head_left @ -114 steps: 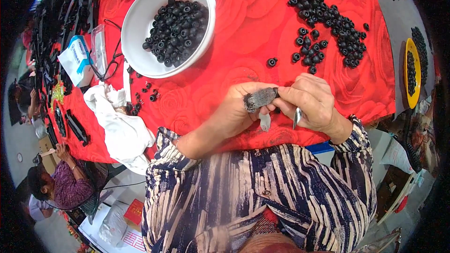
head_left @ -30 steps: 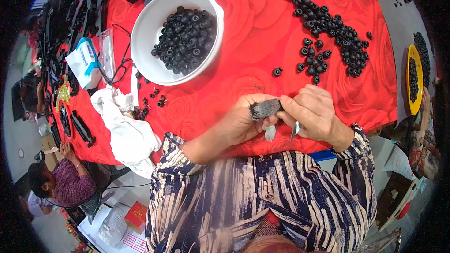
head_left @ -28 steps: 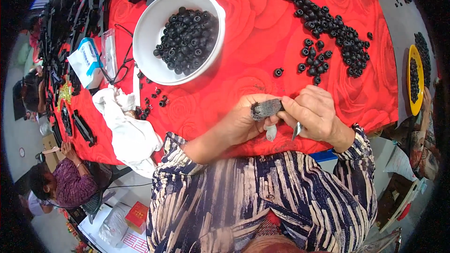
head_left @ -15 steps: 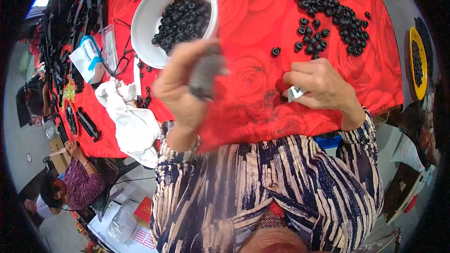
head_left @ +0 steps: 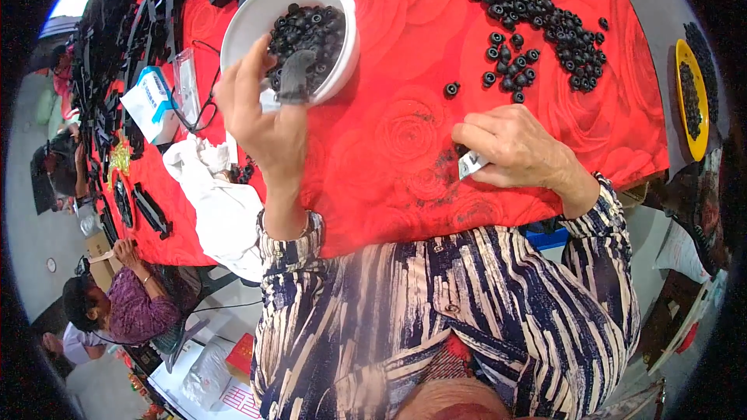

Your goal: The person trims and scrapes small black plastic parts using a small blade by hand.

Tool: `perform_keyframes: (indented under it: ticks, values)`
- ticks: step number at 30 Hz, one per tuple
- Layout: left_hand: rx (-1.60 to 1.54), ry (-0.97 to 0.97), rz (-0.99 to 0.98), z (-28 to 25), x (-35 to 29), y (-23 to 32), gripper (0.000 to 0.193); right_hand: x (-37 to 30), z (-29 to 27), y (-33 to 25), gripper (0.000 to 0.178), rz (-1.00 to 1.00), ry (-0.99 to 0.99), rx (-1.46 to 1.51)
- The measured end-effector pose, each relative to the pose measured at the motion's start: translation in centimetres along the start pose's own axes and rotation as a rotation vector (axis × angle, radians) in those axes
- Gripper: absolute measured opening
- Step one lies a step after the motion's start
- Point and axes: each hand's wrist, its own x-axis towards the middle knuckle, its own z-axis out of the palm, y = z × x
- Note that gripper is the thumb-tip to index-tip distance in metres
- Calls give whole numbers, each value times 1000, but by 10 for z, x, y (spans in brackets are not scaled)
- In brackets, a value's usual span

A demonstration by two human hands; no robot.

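My left hand (head_left: 268, 120) is over the near rim of a white bowl (head_left: 354, 47), fingers spread and nothing gripped. A dark grey cover (head_left: 296, 74) wraps its thumb. Small round black parts with holes (head_left: 311, 27) fill the bottom of the bowl. Over the red cloth, my right hand (head_left: 517, 148) is closed on a small flat silvery piece (head_left: 471, 164) that sticks out below the fingers; its kind is unclear. Something dark shows at these fingertips, too small to name. A single black part (head_left: 451, 90) lies on the cloth beyond this hand.
A long heap of black parts (head_left: 537, 15) spreads over the far right of the cloth. A yellow dish (head_left: 686, 101) stands past the right edge. At left lie a white cloth (head_left: 218, 202), glasses (head_left: 206, 113), and piled black strips (head_left: 140, 39). A person (head_left: 140, 303) sits at lower left.
My left hand has moved left and away from me to the bowl, and its fingers have spread. The right hand has shifted slightly left, still gripping the silvery piece.
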Motion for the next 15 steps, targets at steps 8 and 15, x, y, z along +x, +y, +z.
perform_keyframes:
  ticks: [8,15]
  values:
    - [-1047,-761,-753,4,-27,54,19,4,-13,-9,32,-111,327,25]
    - [-1466,-929,-1080,26,-61,55,26,4,-3,-7,35,-127,360,-26]
